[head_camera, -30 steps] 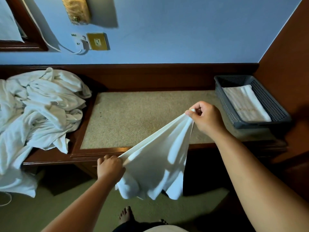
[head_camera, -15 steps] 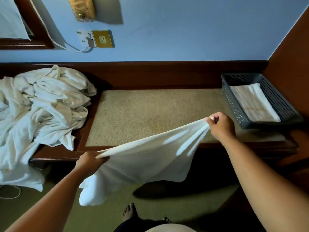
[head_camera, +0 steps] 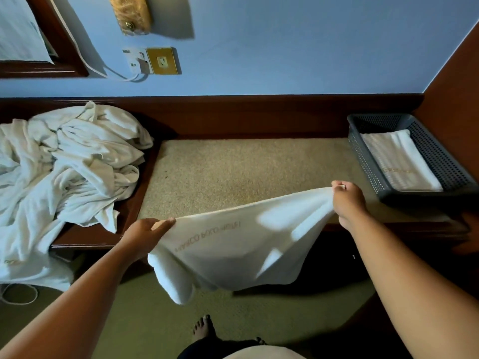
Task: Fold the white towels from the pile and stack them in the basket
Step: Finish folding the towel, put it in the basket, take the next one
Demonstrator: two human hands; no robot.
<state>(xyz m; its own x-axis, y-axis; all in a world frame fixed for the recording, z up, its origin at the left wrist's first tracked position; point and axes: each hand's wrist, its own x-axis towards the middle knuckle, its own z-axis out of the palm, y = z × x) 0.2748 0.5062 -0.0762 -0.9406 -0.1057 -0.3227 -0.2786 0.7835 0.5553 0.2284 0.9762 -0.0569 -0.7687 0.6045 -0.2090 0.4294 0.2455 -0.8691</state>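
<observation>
Towel (head_camera: 228,250) in play is a white one, stretched out between my two hands in the air over the front edge of the desk (head_camera: 233,172), its top edge running from lower left up to the right and the rest sagging down in front of the desk toward the carpet (head_camera: 145,320). I can see faint gold lettering on it, upside down from where I look. My left hand (head_camera: 145,234) pinches the left end of the top edge, the fingers lying fairly long along the cloth with the thumb closed against them. My right hand (head_camera: 346,200) is curled tight, almost a fist, round the bunched right corner, and the cloth fans out from it in creases. Off to the left, the pile (head_camera: 70,172) of crumpled white towels sits on the desk's end and spills over its front. At the far right the dark basket (head_camera: 368,156) stands on the desk, well apart from the pile, with one folded towel (head_camera: 396,161) lying flat inside. A bare foot (head_camera: 203,329) shows at the bottom of my view.
</observation>
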